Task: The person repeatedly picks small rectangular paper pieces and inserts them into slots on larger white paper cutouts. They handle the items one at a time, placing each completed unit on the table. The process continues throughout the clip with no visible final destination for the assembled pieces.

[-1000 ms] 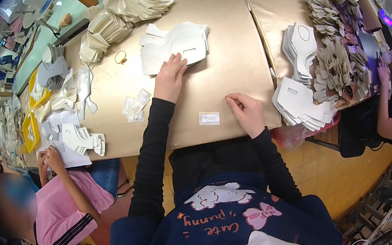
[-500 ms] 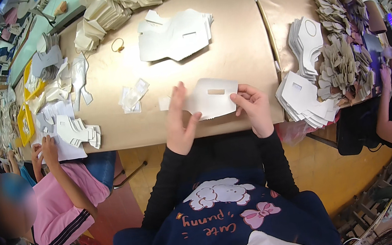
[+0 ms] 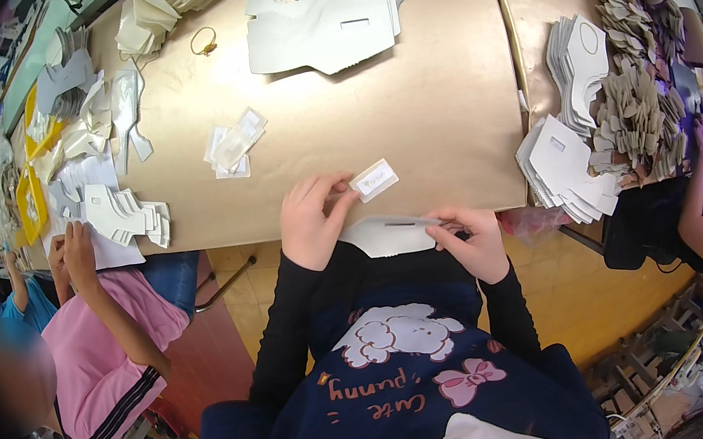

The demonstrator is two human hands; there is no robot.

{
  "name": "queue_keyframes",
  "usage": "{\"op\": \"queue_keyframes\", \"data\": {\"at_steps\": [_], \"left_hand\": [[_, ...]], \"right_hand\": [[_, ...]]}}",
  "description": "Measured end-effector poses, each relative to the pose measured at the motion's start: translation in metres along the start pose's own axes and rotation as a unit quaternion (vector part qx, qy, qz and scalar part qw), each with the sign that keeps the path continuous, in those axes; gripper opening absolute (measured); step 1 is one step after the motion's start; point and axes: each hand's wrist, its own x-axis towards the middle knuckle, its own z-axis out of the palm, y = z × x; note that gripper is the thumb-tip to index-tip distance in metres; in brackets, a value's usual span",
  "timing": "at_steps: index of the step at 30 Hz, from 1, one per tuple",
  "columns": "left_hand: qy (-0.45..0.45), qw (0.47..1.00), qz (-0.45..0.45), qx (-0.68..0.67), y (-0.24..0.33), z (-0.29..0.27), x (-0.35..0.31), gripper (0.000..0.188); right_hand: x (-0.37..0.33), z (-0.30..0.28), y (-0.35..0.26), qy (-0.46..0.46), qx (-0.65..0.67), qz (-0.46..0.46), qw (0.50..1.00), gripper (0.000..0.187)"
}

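My left hand (image 3: 311, 222) pinches a small white rectangular label (image 3: 375, 180) at its left end, just above the front edge of the table. My right hand (image 3: 475, 242) grips the right end of a flat white cut panel (image 3: 391, 236) between thumb and fingers. The panel has a narrow rectangular slot and is tilted, low in front of me, with its left end close under my left hand. A small pile of similar whitish rectangular pieces (image 3: 235, 146) lies on the table to the left. Farther off rests a stack of larger white slotted panels (image 3: 318, 30).
Stacks of white cut pieces (image 3: 564, 158) stand at the right, beside many brownish-grey pieces (image 3: 634, 107). A thin ring-shaped band (image 3: 205, 42) lies on the gold-toned tabletop (image 3: 442, 101). A co-worker in pink (image 3: 120, 348) handles pieces at the left, near yellow trays (image 3: 31, 206).
My left hand has left the panel and now holds the small label that lay on the table. My right hand has drawn the panel lower and tilted it.
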Motion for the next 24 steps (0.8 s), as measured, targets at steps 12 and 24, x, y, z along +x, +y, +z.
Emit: {"op": "queue_keyframes", "data": {"at_steps": [12,24], "left_hand": [[0.003,0.999,0.034,0.02,-0.006,0.009,0.012,0.008],[-0.012,0.998,0.065,0.008,0.025,-0.023,0.014,0.024]], "right_hand": [[0.006,0.001,-0.005,-0.061,-0.025,-0.014,0.998,0.015],[0.005,0.003,0.0,-0.02,0.099,0.041,0.994,0.017]]}}
